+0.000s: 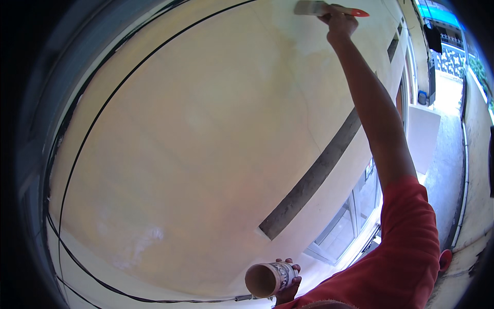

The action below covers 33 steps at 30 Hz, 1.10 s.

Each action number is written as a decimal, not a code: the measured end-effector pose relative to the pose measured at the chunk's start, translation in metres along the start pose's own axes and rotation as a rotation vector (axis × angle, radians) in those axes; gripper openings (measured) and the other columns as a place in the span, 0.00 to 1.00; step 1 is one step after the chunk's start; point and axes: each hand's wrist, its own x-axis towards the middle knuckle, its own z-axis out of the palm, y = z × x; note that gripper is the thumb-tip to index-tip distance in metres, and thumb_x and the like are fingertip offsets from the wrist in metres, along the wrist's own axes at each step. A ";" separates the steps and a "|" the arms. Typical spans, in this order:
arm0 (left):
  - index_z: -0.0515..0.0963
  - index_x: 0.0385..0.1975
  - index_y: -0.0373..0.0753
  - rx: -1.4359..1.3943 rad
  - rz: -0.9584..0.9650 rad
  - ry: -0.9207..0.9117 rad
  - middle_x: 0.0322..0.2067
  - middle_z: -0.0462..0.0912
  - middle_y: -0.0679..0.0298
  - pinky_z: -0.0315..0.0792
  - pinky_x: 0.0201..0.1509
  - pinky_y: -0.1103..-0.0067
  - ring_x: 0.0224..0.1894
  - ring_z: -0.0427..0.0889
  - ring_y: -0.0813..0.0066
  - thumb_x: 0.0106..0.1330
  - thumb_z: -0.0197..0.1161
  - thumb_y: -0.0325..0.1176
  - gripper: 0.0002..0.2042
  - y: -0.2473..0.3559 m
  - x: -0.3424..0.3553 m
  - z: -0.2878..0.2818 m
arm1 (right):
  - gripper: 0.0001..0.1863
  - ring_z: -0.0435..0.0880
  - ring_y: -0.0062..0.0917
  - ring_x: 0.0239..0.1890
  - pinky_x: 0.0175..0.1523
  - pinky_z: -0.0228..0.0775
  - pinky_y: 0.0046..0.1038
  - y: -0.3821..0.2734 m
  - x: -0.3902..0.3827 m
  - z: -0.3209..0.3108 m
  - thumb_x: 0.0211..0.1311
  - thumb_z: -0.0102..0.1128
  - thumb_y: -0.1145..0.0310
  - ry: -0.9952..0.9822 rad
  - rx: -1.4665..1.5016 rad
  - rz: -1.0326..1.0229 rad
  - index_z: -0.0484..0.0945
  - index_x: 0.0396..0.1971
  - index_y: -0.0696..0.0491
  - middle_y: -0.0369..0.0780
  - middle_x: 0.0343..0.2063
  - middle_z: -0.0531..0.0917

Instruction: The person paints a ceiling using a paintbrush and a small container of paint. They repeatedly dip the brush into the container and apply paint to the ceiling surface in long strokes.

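My right hand [340,24] is raised at the top on an outstretched arm, closed around a flat paintbrush [355,12] with a red-tipped handle. The wide bristles point left against the cream wall [206,129]. Low in the view, my left hand [288,292] grips a patterned cup [284,274] from its right side. The cup is tilted with its mouth facing me, and its inside looks pale brown. Most of the left palm is hidden behind the cup.
A long grey recessed strip [311,177] cuts into the wall. Black cables [98,116] curve along the left and bottom. Below the strip is a white-framed window [339,224]. At right, a narrow paved alley [446,165] runs beside another wall.
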 end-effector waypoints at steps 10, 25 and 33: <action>0.75 0.70 0.52 -0.020 0.020 -0.004 0.69 0.70 0.58 0.81 0.56 0.61 0.70 0.68 0.53 0.70 0.72 0.46 0.29 -0.008 -0.006 -0.006 | 0.05 0.92 0.23 0.38 0.42 0.84 0.29 -0.057 -0.183 0.013 0.69 0.72 0.72 -0.801 -0.690 -0.676 0.86 0.42 0.55 0.32 0.38 0.90; 0.74 0.71 0.52 0.057 -0.018 -0.087 0.69 0.68 0.61 0.81 0.58 0.64 0.70 0.67 0.56 0.65 0.79 0.41 0.34 -0.015 0.008 0.011 | 0.08 0.93 0.25 0.36 0.43 0.84 0.31 -0.016 -0.047 -0.110 0.68 0.74 0.61 -0.320 -1.118 -0.629 0.90 0.38 0.50 0.38 0.33 0.92; 0.73 0.70 0.50 0.009 -0.067 -0.024 0.68 0.69 0.60 0.82 0.57 0.62 0.70 0.68 0.55 0.70 0.74 0.44 0.29 -0.014 0.003 0.010 | 0.07 0.92 0.28 0.47 0.54 0.85 0.30 -0.097 -0.248 -0.055 0.66 0.75 0.77 -0.865 -0.494 -0.200 0.85 0.41 0.56 0.40 0.45 0.91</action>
